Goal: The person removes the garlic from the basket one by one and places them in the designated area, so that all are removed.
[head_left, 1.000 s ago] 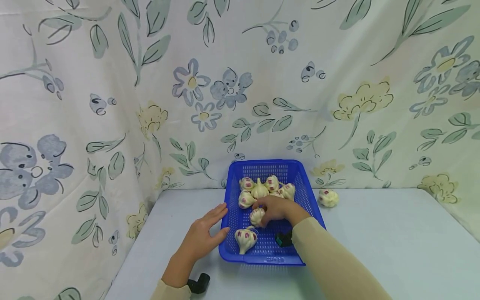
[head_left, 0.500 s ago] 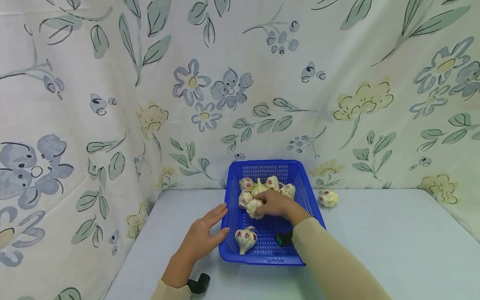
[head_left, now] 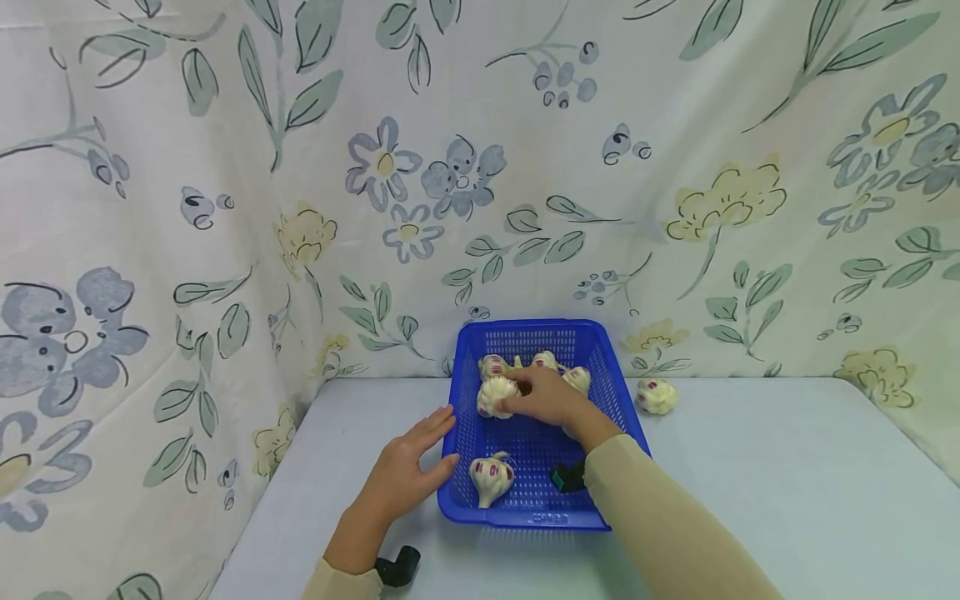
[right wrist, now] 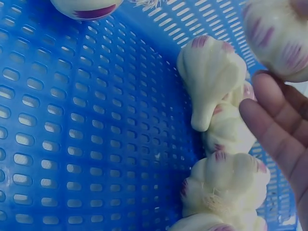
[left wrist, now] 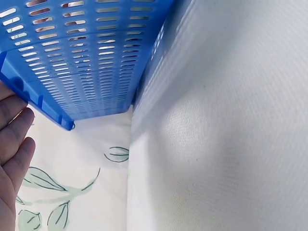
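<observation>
A blue perforated plastic basket (head_left: 545, 518) holds several garlic bulbs, white with purple marks. Inside it, my right hand (head_left: 551, 398) grips a garlic bulb (head_left: 495, 398), raised over the bulbs at the back left. The right wrist view shows this held garlic bulb (right wrist: 279, 41) at the upper right, with other bulbs grouped below, among them a long-necked one (right wrist: 209, 77). One separate garlic bulb (head_left: 492, 479) lies near the basket's front left. My left hand (head_left: 408, 467) rests against the basket's left rim with fingers extended; the left wrist view shows those fingers (left wrist: 19, 130) beside the rim.
Another garlic bulb (head_left: 657, 397) lies on the white table (head_left: 765, 483), right of the basket. A floral cloth (head_left: 525, 167) hangs behind the table and along the left. Black wrist mounts show at both wrists, the right one (head_left: 567, 477) over the basket floor.
My right hand has carried the gripped garlic bulb from the basket's middle up and left toward the back-left bulbs. The left hand has stayed at the rim.
</observation>
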`<state>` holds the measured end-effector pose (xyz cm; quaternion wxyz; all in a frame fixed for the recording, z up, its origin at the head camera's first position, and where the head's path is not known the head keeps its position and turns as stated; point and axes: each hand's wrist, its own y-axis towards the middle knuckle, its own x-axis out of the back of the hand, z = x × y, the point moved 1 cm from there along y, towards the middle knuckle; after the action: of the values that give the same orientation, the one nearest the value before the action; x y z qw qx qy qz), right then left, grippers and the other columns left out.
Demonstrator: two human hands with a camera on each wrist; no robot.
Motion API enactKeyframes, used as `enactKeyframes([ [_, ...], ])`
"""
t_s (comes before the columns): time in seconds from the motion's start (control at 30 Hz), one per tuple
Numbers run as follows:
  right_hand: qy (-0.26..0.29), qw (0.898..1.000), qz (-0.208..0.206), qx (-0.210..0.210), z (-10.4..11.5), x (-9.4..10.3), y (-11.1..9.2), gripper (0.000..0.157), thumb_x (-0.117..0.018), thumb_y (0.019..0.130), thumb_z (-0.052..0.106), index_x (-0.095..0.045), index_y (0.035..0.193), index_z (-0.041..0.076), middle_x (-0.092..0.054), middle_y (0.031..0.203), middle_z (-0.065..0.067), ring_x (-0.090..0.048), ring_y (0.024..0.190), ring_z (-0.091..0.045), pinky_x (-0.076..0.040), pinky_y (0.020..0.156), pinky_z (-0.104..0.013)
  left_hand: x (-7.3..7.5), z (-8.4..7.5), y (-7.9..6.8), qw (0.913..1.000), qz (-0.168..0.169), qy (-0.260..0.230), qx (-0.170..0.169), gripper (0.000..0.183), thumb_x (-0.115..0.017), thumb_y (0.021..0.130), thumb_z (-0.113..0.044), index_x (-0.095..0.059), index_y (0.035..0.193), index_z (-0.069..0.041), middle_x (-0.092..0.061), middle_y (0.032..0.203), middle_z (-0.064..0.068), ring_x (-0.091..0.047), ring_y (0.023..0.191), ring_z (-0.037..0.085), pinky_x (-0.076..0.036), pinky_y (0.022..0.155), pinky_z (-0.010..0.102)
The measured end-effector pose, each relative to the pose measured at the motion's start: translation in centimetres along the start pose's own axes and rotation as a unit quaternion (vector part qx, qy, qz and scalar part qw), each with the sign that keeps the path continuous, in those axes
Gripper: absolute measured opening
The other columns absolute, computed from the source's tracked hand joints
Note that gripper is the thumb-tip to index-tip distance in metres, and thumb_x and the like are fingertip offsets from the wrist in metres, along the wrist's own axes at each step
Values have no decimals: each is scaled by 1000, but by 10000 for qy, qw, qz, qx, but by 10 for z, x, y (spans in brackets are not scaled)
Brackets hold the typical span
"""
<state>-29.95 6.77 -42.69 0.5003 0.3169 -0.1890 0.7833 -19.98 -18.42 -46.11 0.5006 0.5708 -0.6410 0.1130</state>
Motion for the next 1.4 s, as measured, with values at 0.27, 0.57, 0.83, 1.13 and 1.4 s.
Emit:
enactKeyframes([
  [0.27, 319, 9985, -434, -52, 3, 3, -2, 56, -77, 82, 40, -65, 132, 18, -66, 96, 2, -56, 85, -15, -53, 76, -29, 1, 0, 0, 9999, 32, -100, -52, 55, -70, 89, -31, -57, 140, -13, -47, 150, -6, -48, 137, 18, -44, 109, 43],
  [0.57, 188, 9981, -589, 76, 4, 6, -2, 54, -79, 80, 44, -67, 129, 23, -68, 98, 4, -59, 84, -14, -53, 76, -30, 1, 0, 1, 9999, 9, -137, -30, 55, -70, 89, -31, -57, 140, -13, -47, 150, -6, -48, 137, 18, -44, 108, 44],
  [0.83, 29, 9976, -670, 142, 4, 7, -2, 60, -78, 80, 45, -63, 134, 24, -68, 103, 3, -59, 86, -16, -53, 74, -29, 0, 0, 0, 9999, -20, -119, -40, 56, -71, 88, -30, -57, 139, -13, -47, 150, -6, -48, 137, 19, -45, 108, 45],
  [1.13, -6, 9952, -979, 26, 5, 9, -2, 60, -80, 77, 48, -66, 131, 26, -57, 102, -2, -53, 92, -20, -48, 77, -33, -1, 1, 0, 10000, -8, -76, -17, 55, -70, 88, -31, -58, 139, -13, -47, 150, -7, -49, 136, 19, -45, 108, 44],
  [1.4, 290, 9913, -1281, 38, 4, 11, -1, 60, -82, 77, 44, -66, 131, 24, -56, 123, -7, -54, 118, -31, -47, 101, -51, -1, 2, 0, 9999, -52, -38, -111, 55, -70, 89, -31, -58, 138, -13, -49, 149, -5, -50, 135, 21, -46, 107, 46],
])
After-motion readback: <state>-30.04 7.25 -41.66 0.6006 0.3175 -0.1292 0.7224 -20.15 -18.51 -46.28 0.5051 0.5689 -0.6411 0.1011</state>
